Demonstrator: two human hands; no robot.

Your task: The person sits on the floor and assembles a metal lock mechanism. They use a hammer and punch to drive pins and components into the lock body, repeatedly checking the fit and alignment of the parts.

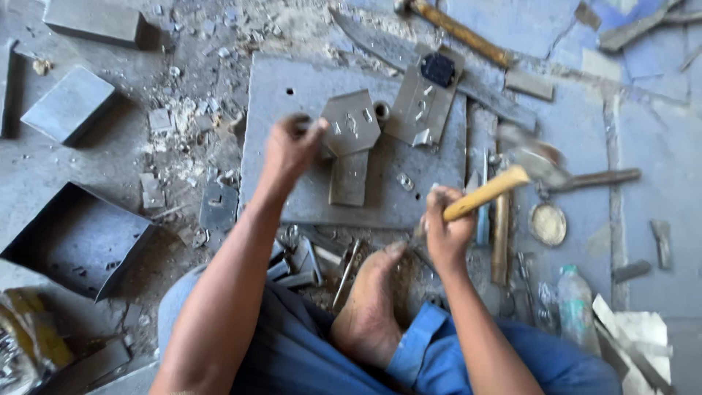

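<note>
Head view: left hand (291, 148) closed, pinching edge of hexagonal metal plate (351, 122) to pin it flat on the big steel slab (307, 183) lying on floor, prob. serving as anvil. Right hand (447, 225) fisted tight round wooden handle of hammer (512, 172), head blurred, raised just right of slab. Bare foot (369, 307) tucked near slab's front edge. Second hammer (457, 31) lies beyond, well apart.
</note>
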